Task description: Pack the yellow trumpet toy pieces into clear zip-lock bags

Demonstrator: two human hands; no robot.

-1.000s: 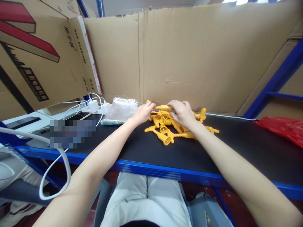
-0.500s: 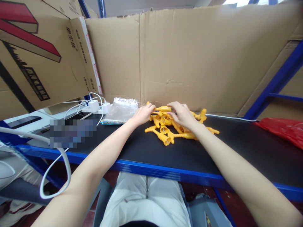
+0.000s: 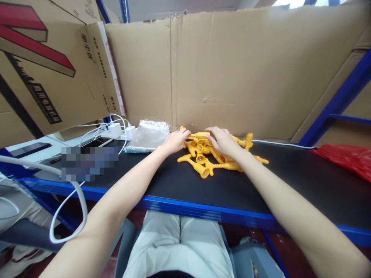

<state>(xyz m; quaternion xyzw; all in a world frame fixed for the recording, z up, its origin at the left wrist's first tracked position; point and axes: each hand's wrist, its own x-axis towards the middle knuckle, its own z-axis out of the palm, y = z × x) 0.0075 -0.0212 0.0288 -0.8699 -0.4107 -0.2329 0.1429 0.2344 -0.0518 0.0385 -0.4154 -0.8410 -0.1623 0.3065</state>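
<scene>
A heap of several yellow plastic horn-shaped parts (image 3: 215, 154) lies on the black table top (image 3: 162, 181) close to the cardboard wall. My left hand (image 3: 174, 140) and my right hand (image 3: 222, 140) both reach into the far side of the heap. Between them they pinch one yellow part (image 3: 199, 134) held level, the left hand at its thin end and the right hand at its wider end. The fingers of both hands are curled.
A crinkled clear plastic bag (image 3: 148, 133) lies left of the heap. White chargers and cables (image 3: 116, 129) sit further left, with a white cable (image 3: 69, 216) looping off the table's blue edge (image 3: 203, 210). A red bag (image 3: 346, 156) lies at the right. Cardboard walls (image 3: 232, 69) enclose the back.
Both hands with the yellow part have sunk slightly toward the heap; otherwise nothing has moved.
</scene>
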